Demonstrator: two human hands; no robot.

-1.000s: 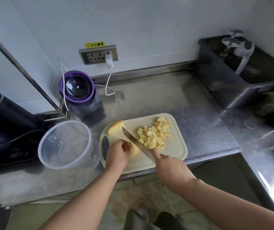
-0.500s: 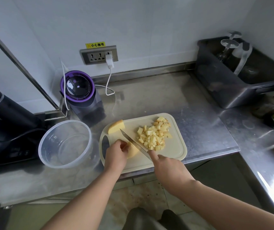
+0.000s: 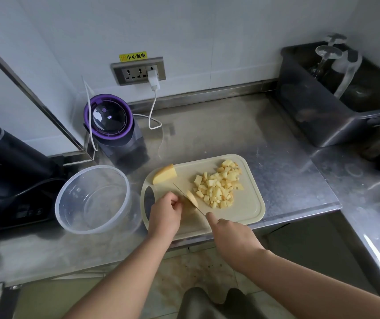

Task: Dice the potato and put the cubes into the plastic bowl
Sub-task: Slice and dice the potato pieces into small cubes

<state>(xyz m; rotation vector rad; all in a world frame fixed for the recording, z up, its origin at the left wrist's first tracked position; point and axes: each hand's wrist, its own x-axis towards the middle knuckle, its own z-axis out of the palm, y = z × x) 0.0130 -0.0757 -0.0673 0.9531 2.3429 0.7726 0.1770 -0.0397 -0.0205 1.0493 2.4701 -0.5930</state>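
Dicing step, mid-cut; no transfer begun, as I read it.

- Left hand [image 3: 164,214]: fingers curled over the pale yellow potato chunk [image 3: 190,203], pinning it at the front-left of the cream plastic cutting board [image 3: 248,210].
- Right hand [image 3: 232,236]: wrapped round the thin steel knife [image 3: 179,189], forefinger along the spine. The handle is hidden under the palm.
- The blade is down in the chunk, and a slice leans off its right side.
- The heap of small yellow potato cubes [image 3: 219,187] lies mid-board, just right of the blade.
- An uncut potato wedge [image 3: 164,174] sits at the board's far-left corner.
- The clear round plastic bowl [image 3: 73,196] stands just left of the board. I see no cubes in it.

Next, I judge: finish slicing, cross-cut, then do the wedge. Left fingertips sit close to the edge, so keep them tucked.
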